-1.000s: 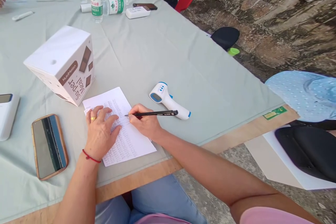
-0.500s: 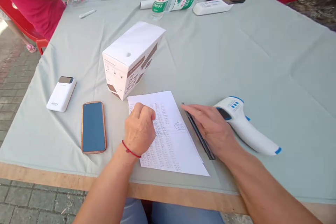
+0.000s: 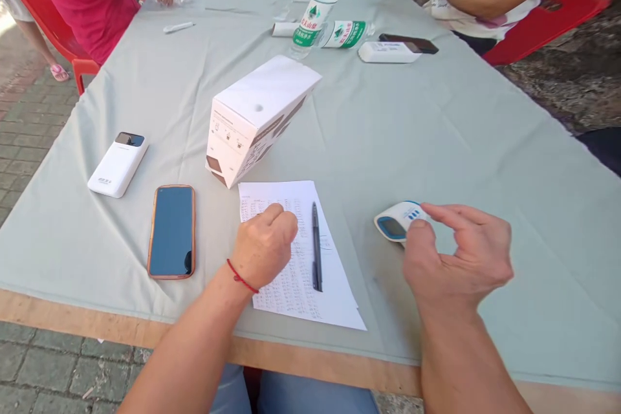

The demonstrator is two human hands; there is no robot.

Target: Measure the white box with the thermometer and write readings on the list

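Observation:
My left hand [image 3: 266, 242], with a red string bracelet on its wrist, rests as a closed fist on the printed sheets [image 3: 339, 301]. Whether anything is inside the fist is hidden. A black pen [image 3: 317, 249] lies on the paper, right of that hand. My right hand [image 3: 460, 252] is at the white and blue infrared thermometer [image 3: 392, 223], with thumb and index finger pinched at its head. The hand covers the thermometer's handle; its small screen and blue buttons show.
A white box [image 3: 264, 94] stands behind the papers. To the left lie a phone [image 3: 171, 231] and a white power bank [image 3: 119, 165]. Water bottles [image 3: 310, 19], a white device [image 3: 389, 52] and a dark phone [image 3: 412, 43] are farther back. Two people sit across the table.
My right hand has moved from beside the pen to the thermometer. The pen has shifted from the paper's right edge onto the sheets. My left fist stays on the paper.

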